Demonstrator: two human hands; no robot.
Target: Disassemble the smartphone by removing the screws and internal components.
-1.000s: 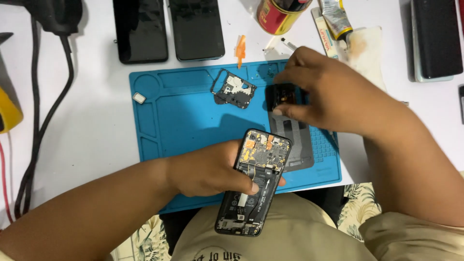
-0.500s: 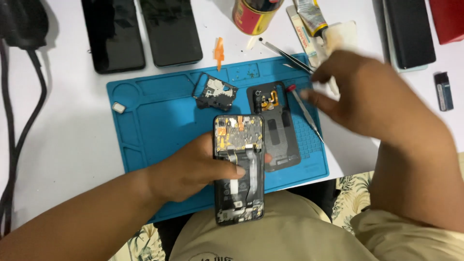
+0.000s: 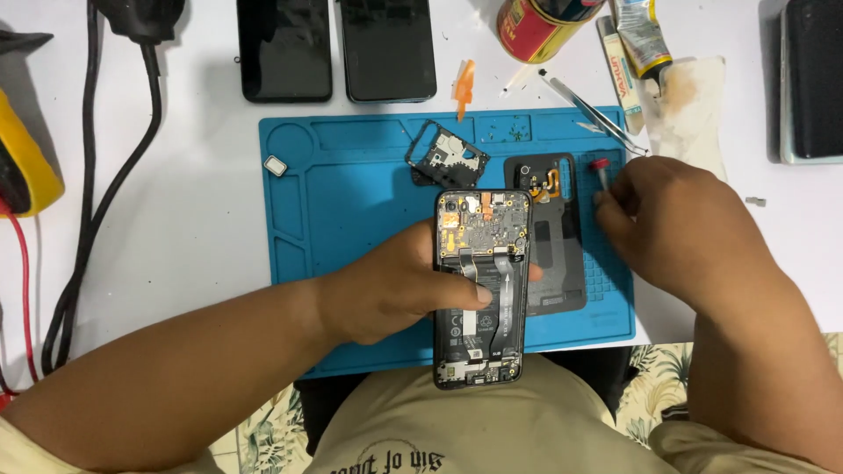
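Note:
My left hand [image 3: 386,290] holds an opened black phone [image 3: 487,230] by its left edge, thumb across the battery, circuit board facing up, above the near edge of the blue work mat [image 3: 351,202]. My right hand [image 3: 676,233] rests on the mat's right side, its fingers closed round a thin screwdriver with a red cap [image 3: 601,165]. Between the two hands the phone's black back cover [image 3: 558,254] lies inside up on the mat. A small black inner frame piece [image 3: 446,156] lies just beyond the phone.
Two dark phones [image 3: 285,48] [image 3: 386,48] lie screen up behind the mat. Near them are an orange pick [image 3: 464,86], a red can [image 3: 536,26], a glue tube [image 3: 641,39] and tweezers [image 3: 593,114]. Black cables [image 3: 114,175] and a yellow device [image 3: 26,167] sit left.
My right hand moved from the back cover to the mat's right edge and closed on the red-capped screwdriver. My left hand turned the opened phone upright and brought it nearer the back cover.

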